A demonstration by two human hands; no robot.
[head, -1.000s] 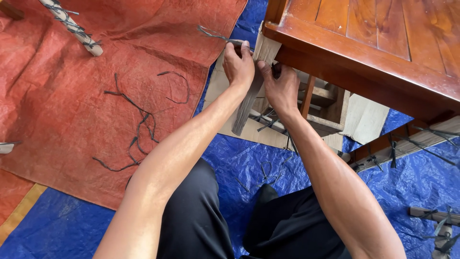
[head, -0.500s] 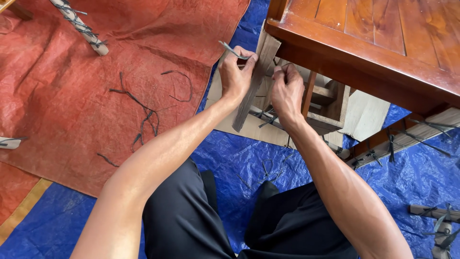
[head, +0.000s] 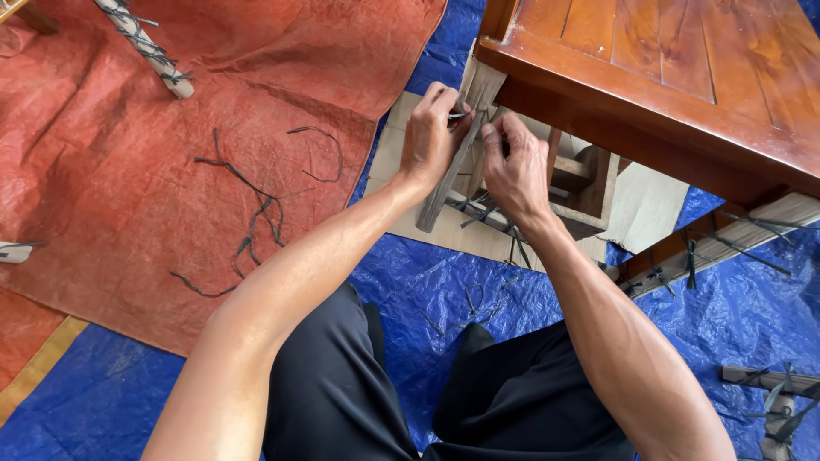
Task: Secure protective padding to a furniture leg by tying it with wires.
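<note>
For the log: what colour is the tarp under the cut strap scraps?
Red-orange tarp, clearest in the head view.

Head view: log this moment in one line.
left hand: pinching dark strap at cardboard-wrapped leg | right hand: gripping same leg | table: above hands | floor: blue tarp, red tarp with loose straps

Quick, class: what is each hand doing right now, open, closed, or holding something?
Left hand: closed, pinching a dark strap against the cardboard-wrapped leg.
Right hand: closed on the same wrapped leg; what it pinches cannot be told.
</note>
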